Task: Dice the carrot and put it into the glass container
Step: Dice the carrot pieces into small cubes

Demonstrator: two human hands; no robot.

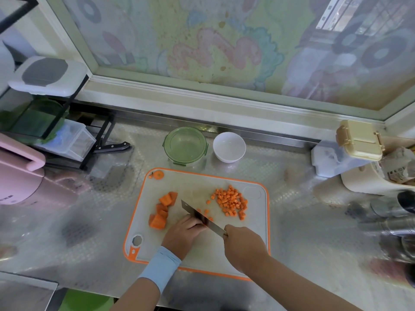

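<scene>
On the cutting board point(202, 182), my right hand point(244, 250) grips the knife point(193, 211); my left hand point(183, 233) curls beside the blade, its hold hidden. The pink appliance point(18, 182) has lettering too blurred to read.

My cutting board point(202, 182) is pale grey with an orange rim, the carrot dice point(231, 202) bright orange, the glass container point(166, 140) green, the bowl point(216, 142) white, my wristband point(160, 265) light blue, the worktop point(303, 221) checker-embossed silver.

Your right hand point(244, 248) grips the knife point(202, 217), its blade slanting across the cutting board point(202, 182) against your left hand's point(182, 234) curled fingers point(197, 225). Diced carrot point(231, 203) lies at the board's 2 o'clock, carrot chunks point(161, 212) at 9. The glass container point(184, 145) stands beyond at 12.
</scene>
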